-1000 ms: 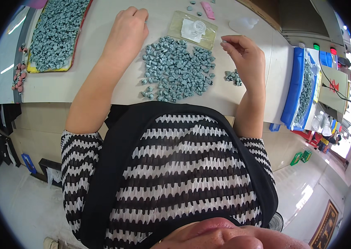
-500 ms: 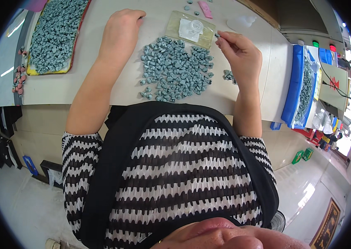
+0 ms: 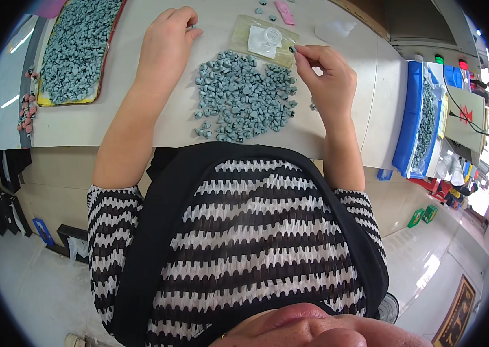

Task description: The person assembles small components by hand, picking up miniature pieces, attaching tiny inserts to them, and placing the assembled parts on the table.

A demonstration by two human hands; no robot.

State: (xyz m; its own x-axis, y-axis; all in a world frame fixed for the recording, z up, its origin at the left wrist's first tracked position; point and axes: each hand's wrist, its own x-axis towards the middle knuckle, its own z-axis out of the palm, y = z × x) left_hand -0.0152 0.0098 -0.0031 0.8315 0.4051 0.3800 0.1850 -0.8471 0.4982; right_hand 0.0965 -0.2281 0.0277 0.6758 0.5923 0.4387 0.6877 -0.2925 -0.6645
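A wide heap of small grey-green pieces (image 3: 244, 95), pebble-like with dark marks, lies on the white table before me. Between the thumb and fingers of my right hand (image 3: 331, 75) is pinched one small grey-green piece (image 3: 292, 50), held over the right edge of a yellowish flat pad (image 3: 241, 39). On this pad lies a white sheet (image 3: 259, 43) with a small clear round dish (image 3: 272, 37) on top. My left hand (image 3: 166, 43) hovers left of the pad, fingers closed; a bit of grey-green shows at its fingertips, mostly hidden.
At the left stands a tray (image 3: 97, 92) full of similar pieces, beside a row of pinkish beads (image 3: 26, 113). A blue bin (image 3: 406, 115) with more pieces is at the right. Beyond the pad lie a pink strip (image 3: 285, 13) and a few loose pieces.
My right hand has moved slightly left with its piece, closer to the pad. My left hand has shifted a little away from me, and its thumb now shows apart from the curled fingers.
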